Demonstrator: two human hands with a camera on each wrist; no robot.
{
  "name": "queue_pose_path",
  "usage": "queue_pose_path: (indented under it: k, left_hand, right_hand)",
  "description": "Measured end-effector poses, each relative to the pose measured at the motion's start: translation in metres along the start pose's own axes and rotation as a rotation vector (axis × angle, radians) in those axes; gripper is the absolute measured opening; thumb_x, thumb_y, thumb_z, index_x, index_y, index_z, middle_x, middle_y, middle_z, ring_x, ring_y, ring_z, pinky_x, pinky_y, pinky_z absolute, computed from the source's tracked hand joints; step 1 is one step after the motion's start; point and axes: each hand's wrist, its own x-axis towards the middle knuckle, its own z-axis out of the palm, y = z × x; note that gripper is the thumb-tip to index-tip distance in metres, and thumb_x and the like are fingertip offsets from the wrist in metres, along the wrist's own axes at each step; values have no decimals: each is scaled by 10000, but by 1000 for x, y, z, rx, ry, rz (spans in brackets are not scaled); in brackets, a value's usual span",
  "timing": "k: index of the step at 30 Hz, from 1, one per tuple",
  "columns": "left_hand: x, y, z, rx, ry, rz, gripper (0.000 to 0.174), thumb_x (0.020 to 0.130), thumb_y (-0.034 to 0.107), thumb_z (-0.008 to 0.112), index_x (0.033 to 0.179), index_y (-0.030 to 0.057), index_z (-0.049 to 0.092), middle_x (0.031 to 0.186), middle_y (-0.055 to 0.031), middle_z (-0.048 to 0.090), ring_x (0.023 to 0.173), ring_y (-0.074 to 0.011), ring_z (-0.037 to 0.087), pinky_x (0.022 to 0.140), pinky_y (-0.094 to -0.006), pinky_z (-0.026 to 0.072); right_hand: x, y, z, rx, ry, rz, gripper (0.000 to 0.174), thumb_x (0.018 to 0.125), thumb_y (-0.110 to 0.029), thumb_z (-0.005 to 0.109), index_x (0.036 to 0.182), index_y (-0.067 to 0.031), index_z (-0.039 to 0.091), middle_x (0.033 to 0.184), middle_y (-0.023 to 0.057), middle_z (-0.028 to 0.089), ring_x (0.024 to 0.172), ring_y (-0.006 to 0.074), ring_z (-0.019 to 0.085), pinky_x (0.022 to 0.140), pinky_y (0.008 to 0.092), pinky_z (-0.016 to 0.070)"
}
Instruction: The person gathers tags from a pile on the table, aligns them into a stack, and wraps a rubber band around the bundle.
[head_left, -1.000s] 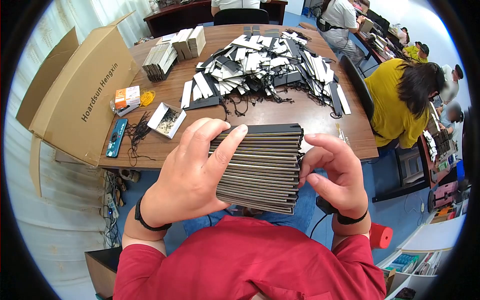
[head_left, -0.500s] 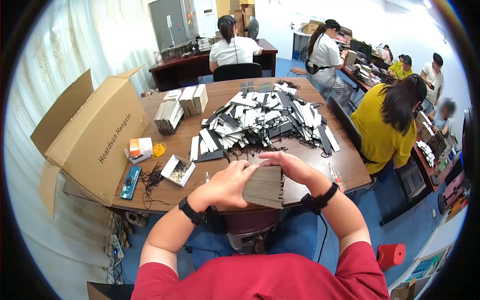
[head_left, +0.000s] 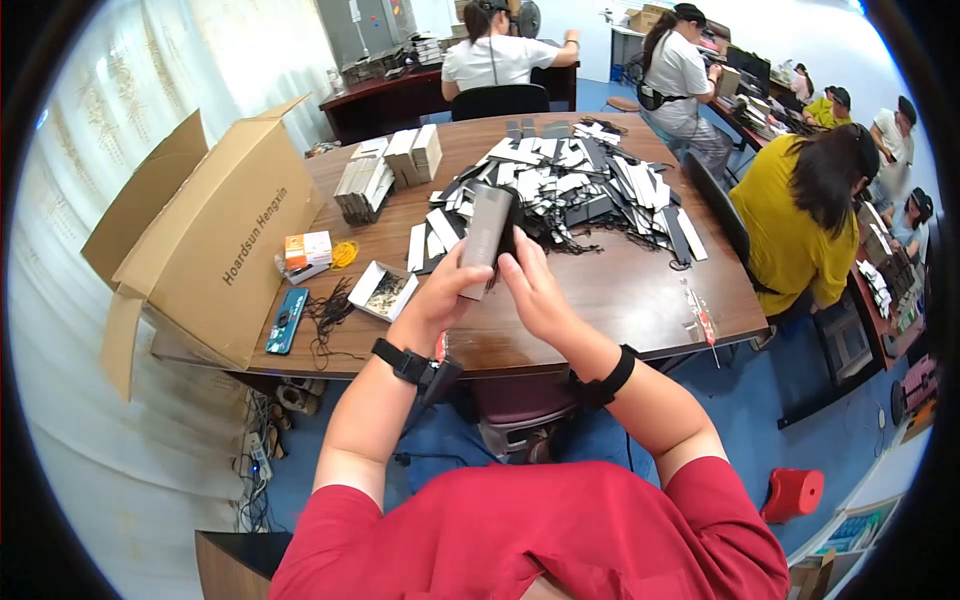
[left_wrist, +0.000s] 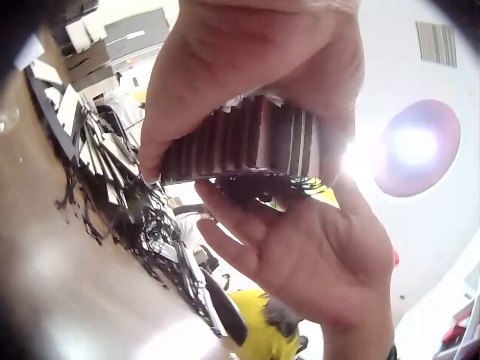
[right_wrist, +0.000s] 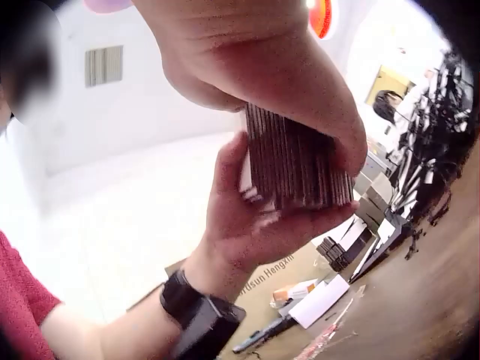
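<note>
A thick stack of dark hang tags (head_left: 488, 228) is held up over the near part of the table, tilted. My left hand (head_left: 440, 292) grips it, fingers and thumb around opposite sides. Against its right side lies my right hand (head_left: 543, 298), fingers straight. The left wrist view shows black cords (left_wrist: 259, 187) bunched at the stack's edge, between it and the open right palm (left_wrist: 319, 259). In the right wrist view, the tag edges (right_wrist: 289, 161) line up side by side above the left hand (right_wrist: 247, 236).
Beyond the hands spreads a loose pile of black and white tags (head_left: 565, 190). Bundled tags (head_left: 365, 190) stand at the table's back left. Near the left edge are a small white box (head_left: 400, 290), yellow rubber bands (head_left: 343, 254), a phone (head_left: 287, 320) and a large carton (head_left: 215, 250).
The stack has gone from close to the chest out over the table and been turned more upright. My right hand's fingers, bent at its edge earlier, now lie straight along its side.
</note>
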Motion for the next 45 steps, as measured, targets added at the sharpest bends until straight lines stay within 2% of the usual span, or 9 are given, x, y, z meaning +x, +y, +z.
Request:
queue_pose_path:
  k: [5, 7, 9, 14, 18, 25, 28, 31, 45]
  left_hand:
    - [-35, 14, -16, -310, -67, 95, 732, 816, 283, 688, 1433, 18, 397, 1396, -152, 522, 1289, -303, 516, 1102, -441, 414]
    - [-48, 24, -14, -338, -125, 169, 750, 801, 281, 710, 1432, 15, 403, 1400, -156, 517, 1293, -301, 512, 1114, -449, 396]
    - [-53, 44, 2, -362, -195, 256, 755, 782, 265, 743, 1416, 3, 427, 1373, -158, 536, 1268, -284, 532, 1111, -435, 392]
    - [-71, 44, -8, -213, -66, 253, 895, 725, 264, 828, 1456, 29, 369, 1412, -98, 493, 1307, -249, 484, 1118, -403, 371]
    - [-86, 42, -9, -211, 33, 282, 889, 705, 218, 842, 1441, 35, 378, 1355, -67, 525, 1258, -219, 514, 1074, -378, 409]
    - [-131, 79, -65, -79, 167, 507, 943, 691, 167, 830, 1470, 4, 323, 1428, -137, 484, 1303, -287, 489, 1110, -435, 369]
    - [-164, 91, -77, 13, 400, 531, 918, 665, 117, 831, 1443, 1, 358, 1396, -125, 512, 1282, -272, 502, 1074, -417, 400]
    - [-192, 87, -96, 138, 511, 500, 972, 634, 150, 863, 1444, -9, 349, 1402, -133, 498, 1304, -280, 478, 1069, -409, 407]
    - [-209, 54, -129, -35, 586, 500, 1052, 589, 165, 863, 1468, 0, 310, 1441, -142, 453, 1330, -316, 459, 1128, -433, 349]
  right_hand:
    - [-14, -62, -8, -507, -171, -356, 629, 876, -229, 680, 1412, -25, 421, 1380, 257, 438, 1270, 404, 442, 1069, 452, 367]
    - [2, -97, -26, -134, -308, 46, 596, 847, -198, 701, 1371, -34, 469, 1343, 232, 484, 1255, 393, 461, 1057, 451, 378]
    - [19, -107, -27, -251, -55, -209, 558, 846, -205, 703, 1330, -16, 500, 1306, 222, 513, 1246, 373, 471, 1054, 440, 379]
    - [37, -115, 28, 196, -220, -151, 1018, 887, -364, 697, 1511, 99, 39, 1545, 321, 204, 1455, 372, 215, 1184, 398, 176]
    - [32, -93, 56, 449, -193, -199, 883, 980, -348, 561, 1545, 7, -17, 1597, 275, 76, 1496, 332, 98, 1196, 411, 106]
    - [126, -35, 68, 424, -483, 533, 274, 946, -192, 550, 1180, -60, 601, 986, 57, 687, 858, 159, 663, 737, 278, 492]
    - [149, -5, 103, -681, -1039, 51, 284, 860, -246, 646, 1032, -27, 707, 899, 121, 709, 827, 225, 685, 773, 341, 531]
    - [161, 19, 160, -1068, -1235, -276, 336, 816, -326, 655, 935, -23, 738, 982, 194, 703, 835, 370, 671, 745, 450, 527]
    - [215, 99, 306, -1018, -793, -460, 255, 837, -38, 617, 1073, -101, 689, 1127, 125, 660, 1048, 308, 656, 882, 382, 544]
